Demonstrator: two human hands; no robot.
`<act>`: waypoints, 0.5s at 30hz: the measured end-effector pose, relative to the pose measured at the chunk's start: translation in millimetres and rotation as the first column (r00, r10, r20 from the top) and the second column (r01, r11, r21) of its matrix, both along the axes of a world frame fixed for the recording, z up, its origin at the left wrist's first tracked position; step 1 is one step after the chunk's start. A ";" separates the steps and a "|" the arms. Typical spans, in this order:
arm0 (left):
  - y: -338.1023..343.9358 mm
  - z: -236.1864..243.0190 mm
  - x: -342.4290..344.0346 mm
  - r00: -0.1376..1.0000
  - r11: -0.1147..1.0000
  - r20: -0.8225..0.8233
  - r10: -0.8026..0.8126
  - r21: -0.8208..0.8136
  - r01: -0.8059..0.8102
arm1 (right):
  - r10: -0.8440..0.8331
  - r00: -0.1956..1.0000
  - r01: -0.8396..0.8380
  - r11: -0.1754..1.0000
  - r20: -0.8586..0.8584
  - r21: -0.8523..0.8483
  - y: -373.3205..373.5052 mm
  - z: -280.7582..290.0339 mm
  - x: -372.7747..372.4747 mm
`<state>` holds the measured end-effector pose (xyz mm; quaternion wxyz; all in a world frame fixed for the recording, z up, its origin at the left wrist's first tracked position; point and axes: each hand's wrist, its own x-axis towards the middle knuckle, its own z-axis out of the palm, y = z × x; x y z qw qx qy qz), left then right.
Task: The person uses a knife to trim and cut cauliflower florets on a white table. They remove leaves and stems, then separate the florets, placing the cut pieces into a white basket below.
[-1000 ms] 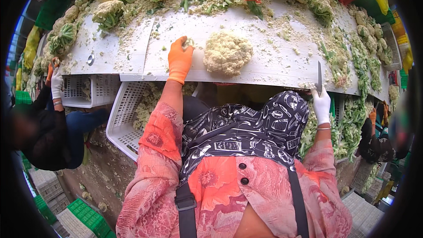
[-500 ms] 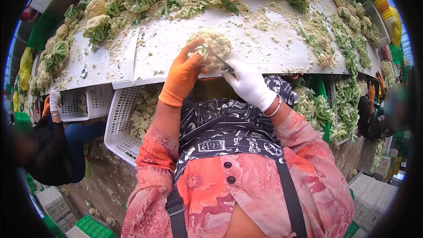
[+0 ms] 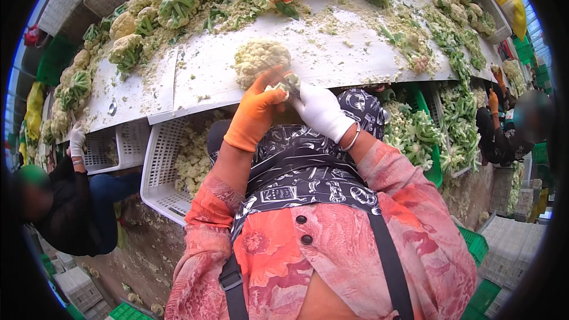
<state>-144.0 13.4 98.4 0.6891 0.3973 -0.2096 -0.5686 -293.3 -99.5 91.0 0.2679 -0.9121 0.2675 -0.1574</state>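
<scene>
My left hand (image 3: 252,112), in an orange glove, grips a small pale cauliflower piece (image 3: 275,89) at the worktable's near edge. My right hand (image 3: 323,112), in a white glove, is closed on a knife at that piece; the knife is mostly hidden between the hands. Just beyond them a large cauliflower head (image 3: 258,59) rests on the white worktable (image 3: 219,77), partly behind my left fingers. Below the edge, left of my hands, a white perforated crate (image 3: 160,166) holds florets.
Cauliflower heads (image 3: 178,9) and trimmings line the table's back. A green crate (image 3: 432,166) and leafy trimmings (image 3: 456,142) are under the right edge. Co-workers sit at left (image 3: 65,207) and right (image 3: 498,136). Another white crate (image 3: 130,142) is at left.
My right hand has swung in from the right with the knife to the piece in my left hand. Both hands now sit lower relative to the large head, and the view has shifted.
</scene>
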 end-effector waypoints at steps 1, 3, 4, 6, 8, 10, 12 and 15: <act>1.8 -3.1 3.0 1.000 1.000 -0.011 0.007 0.010 -0.007 | -0.014 1.000 0.014 0.998 0.006 0.064 -4.8 -5.3 -2.1; 22.6 -5.9 15.8 0.998 0.998 -0.033 0.045 0.034 -0.044 | -0.327 0.945 0.201 0.639 0.025 0.743 -22.1 7.5 -5.3; 34.7 -1.0 22.1 0.992 0.990 0.004 0.126 0.069 -0.126 | -0.494 0.867 0.249 0.534 0.059 0.808 -37.9 1.4 -13.4; 75.8 -11.4 48.3 0.943 0.943 0.186 0.275 0.139 -0.302 | -0.750 0.645 0.067 0.243 0.143 0.968 -77.0 -20.4 -29.2; 132.0 -35.2 74.1 0.808 0.818 0.442 0.389 0.237 -0.524 | -0.814 0.563 -0.086 0.115 0.144 0.990 -100.6 -24.1 -45.8; 180.6 -60.2 89.2 0.695 0.636 0.605 0.387 0.370 -0.677 | -0.839 0.524 -0.110 0.104 0.146 0.988 -113.9 -30.9 -51.5; 225.1 -108.3 112.5 0.496 0.502 0.864 -0.086 0.467 -0.728 | -0.844 0.518 -0.147 0.075 0.141 0.986 -114.5 -31.6 -47.3; 185.2 -92.9 110.5 0.122 0.566 0.926 -0.357 0.319 -0.761 | -0.842 0.519 -0.226 0.032 0.149 0.974 -109.6 -37.3 -29.7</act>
